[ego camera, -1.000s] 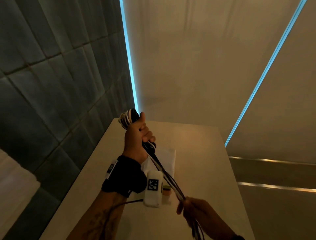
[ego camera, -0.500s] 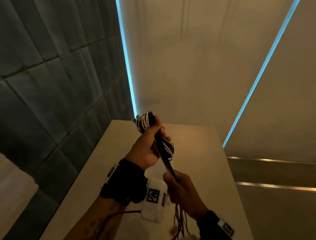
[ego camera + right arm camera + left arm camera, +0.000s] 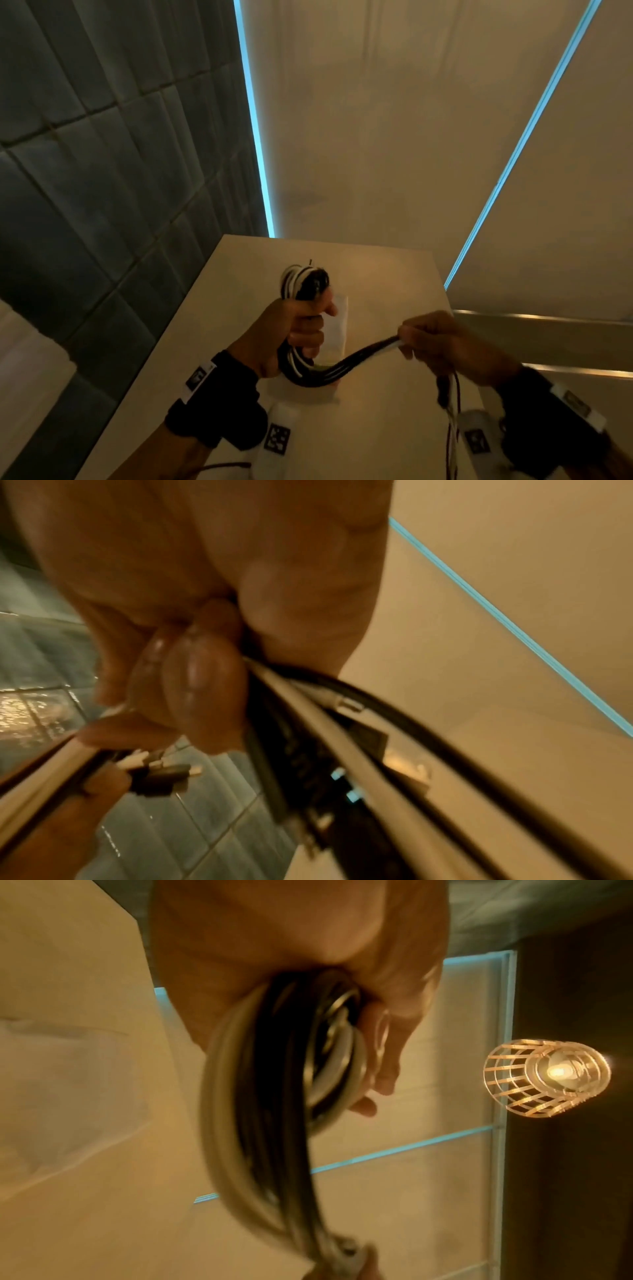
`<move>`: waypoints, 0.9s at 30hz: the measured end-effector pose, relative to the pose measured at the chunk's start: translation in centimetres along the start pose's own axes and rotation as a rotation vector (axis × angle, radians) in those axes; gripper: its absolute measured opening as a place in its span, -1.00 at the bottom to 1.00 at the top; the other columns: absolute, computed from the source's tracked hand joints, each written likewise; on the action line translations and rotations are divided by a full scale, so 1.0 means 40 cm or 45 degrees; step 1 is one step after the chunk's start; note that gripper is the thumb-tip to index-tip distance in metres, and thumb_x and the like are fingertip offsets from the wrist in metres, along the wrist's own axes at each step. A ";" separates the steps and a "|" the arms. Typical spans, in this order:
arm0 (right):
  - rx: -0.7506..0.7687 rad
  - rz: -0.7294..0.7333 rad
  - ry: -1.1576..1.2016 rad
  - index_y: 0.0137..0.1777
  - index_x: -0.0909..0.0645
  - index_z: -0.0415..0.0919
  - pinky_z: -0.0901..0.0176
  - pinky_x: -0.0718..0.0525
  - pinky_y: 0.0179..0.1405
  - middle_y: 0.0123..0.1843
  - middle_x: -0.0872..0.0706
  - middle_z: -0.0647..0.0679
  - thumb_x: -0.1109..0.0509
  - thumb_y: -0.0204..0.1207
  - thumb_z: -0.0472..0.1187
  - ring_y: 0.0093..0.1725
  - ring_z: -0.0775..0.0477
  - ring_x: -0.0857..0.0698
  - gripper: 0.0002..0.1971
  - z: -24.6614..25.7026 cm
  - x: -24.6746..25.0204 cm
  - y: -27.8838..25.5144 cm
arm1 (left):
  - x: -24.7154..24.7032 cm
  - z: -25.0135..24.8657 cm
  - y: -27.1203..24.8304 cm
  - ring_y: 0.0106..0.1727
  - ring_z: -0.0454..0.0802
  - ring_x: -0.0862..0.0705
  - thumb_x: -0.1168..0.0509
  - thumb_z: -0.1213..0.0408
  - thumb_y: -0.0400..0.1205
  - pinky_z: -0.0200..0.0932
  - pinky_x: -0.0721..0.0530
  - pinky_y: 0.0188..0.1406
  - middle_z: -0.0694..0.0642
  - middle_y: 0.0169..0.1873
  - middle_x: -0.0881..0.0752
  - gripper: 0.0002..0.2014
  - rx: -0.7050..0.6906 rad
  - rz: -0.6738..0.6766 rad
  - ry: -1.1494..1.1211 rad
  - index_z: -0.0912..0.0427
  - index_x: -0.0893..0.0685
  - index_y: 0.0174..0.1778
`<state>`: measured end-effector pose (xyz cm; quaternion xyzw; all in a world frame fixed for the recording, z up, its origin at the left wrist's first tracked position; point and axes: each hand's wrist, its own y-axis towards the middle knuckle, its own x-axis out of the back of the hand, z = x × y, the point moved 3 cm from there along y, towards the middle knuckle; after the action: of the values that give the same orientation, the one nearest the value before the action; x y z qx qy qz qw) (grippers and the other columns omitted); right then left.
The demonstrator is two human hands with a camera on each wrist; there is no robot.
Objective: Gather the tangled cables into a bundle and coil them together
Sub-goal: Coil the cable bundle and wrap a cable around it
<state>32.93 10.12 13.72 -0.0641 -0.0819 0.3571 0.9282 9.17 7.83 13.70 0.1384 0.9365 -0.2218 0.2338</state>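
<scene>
Around: a white sheet [image 3: 337, 320] is lying on the table [image 3: 387, 274] behind the left hand; padded grey panels are covering the wall off the table's left edge, and blue light strips [image 3: 255, 137] are running up the wall past the far edge.
In the way: the left hand is hiding the middle of the coil and part of the sheet.
Cables: black and white cables [image 3: 346, 363] are hanging above the middle of the table, looped at the left and sagging across to the right.
Left hand: the left hand [image 3: 298, 329] is standing upright, fingers curled tight round the coil, loops sticking out above and below the fist.
Right hand: the right hand [image 3: 442, 339] is reaching in from the right, fingers pinching the loose strands; the ends are dangling below it.
Left wrist view only: a lit cage lamp [image 3: 548, 1073] is glowing overhead, and the blurred strands are curving down past the palm.
Right wrist view only: plug ends [image 3: 164, 775] are showing beside the fingertips [image 3: 202, 685], blurred.
</scene>
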 end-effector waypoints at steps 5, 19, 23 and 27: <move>0.201 -0.052 -0.537 -0.33 -0.68 -0.28 0.40 -0.36 -0.57 -0.59 -0.46 0.11 -0.37 0.58 -0.06 -0.59 0.18 -0.36 -0.66 0.125 0.008 0.053 | -0.040 0.049 0.006 -0.63 -0.12 -0.24 -0.46 0.14 0.50 -0.13 -0.40 -0.39 -0.02 -0.62 -0.28 -0.61 0.060 0.188 0.116 0.25 -0.74 0.20; 0.323 0.033 -1.010 -0.31 -0.62 0.03 0.35 -0.46 -0.42 -0.48 -0.59 0.11 -0.32 0.59 0.04 -0.49 0.16 -0.51 -0.74 0.141 -0.032 0.143 | -0.030 0.063 -0.008 0.03 0.24 -0.60 -0.48 0.31 0.46 0.49 -0.40 0.41 0.17 -0.14 -0.67 -0.66 0.010 0.172 0.334 0.25 -0.66 0.13; 0.317 0.013 -0.985 -0.31 -0.62 -0.04 0.44 -0.44 -0.42 -0.50 -0.55 0.14 -0.32 0.59 0.02 -0.49 0.19 -0.52 -0.73 0.138 -0.028 0.135 | -0.059 0.092 -0.013 -0.23 0.04 -0.72 -0.30 0.37 0.58 0.06 -0.73 -0.02 0.13 -0.27 -0.71 -0.96 0.031 0.261 0.086 0.21 -0.67 -0.12; 0.275 0.077 -0.897 -0.36 -0.59 0.08 0.47 -0.44 -0.41 -0.54 -0.57 0.19 -0.35 0.61 -0.07 -0.50 0.21 -0.52 -0.73 0.108 -0.023 0.116 | -0.092 0.125 -0.012 -0.63 -0.17 -0.32 -0.30 0.22 0.56 -0.24 -0.41 -0.53 -0.07 -0.61 -0.33 -0.73 0.121 0.252 0.039 0.03 -0.47 -0.47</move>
<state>28.38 13.18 17.02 0.1587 -0.3565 0.3913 0.8334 14.02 4.42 11.75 0.2447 0.9101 -0.2396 0.2332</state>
